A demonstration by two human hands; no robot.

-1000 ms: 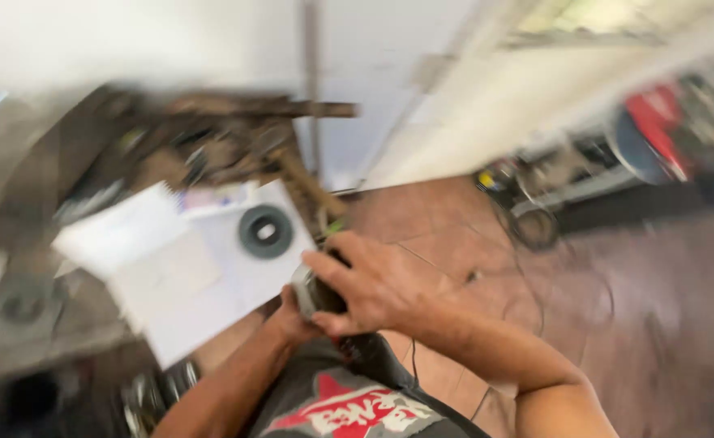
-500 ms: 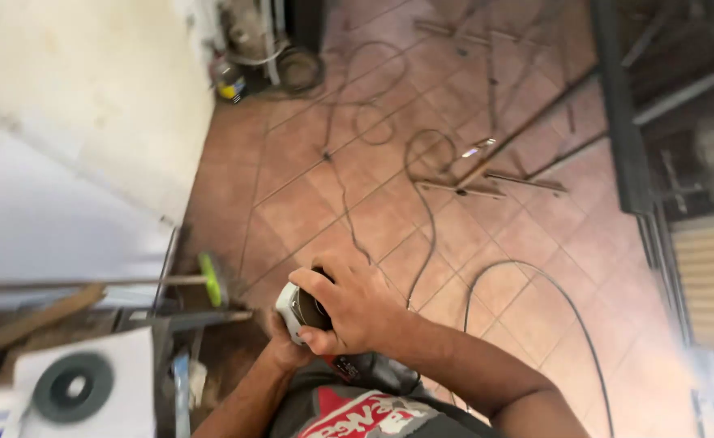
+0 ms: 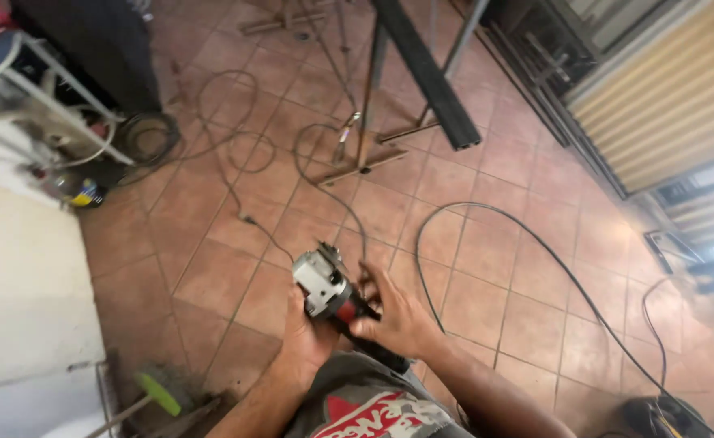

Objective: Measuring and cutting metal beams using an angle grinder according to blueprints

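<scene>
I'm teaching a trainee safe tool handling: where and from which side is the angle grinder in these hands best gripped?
Best on the slim dark body behind the red band, from the rear and sides, as a judgement. The angle grinder points its grey gear head away from the person. The left hand cradles it from beneath, and the right hand rests on the body. The head end is bulkier and is where the disc would mount.

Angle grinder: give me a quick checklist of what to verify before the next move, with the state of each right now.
1. Both hands on the angle grinder: ok, left hand under it, right hand on its body.
2. Disc fitted: cannot tell, the head is blurred.
3. Guard in place: cannot tell.
4. Floor underfoot: not ok, black cable and thin cords loop across the tiles.
5. Metal stand clear of the hands: ok.
</scene>
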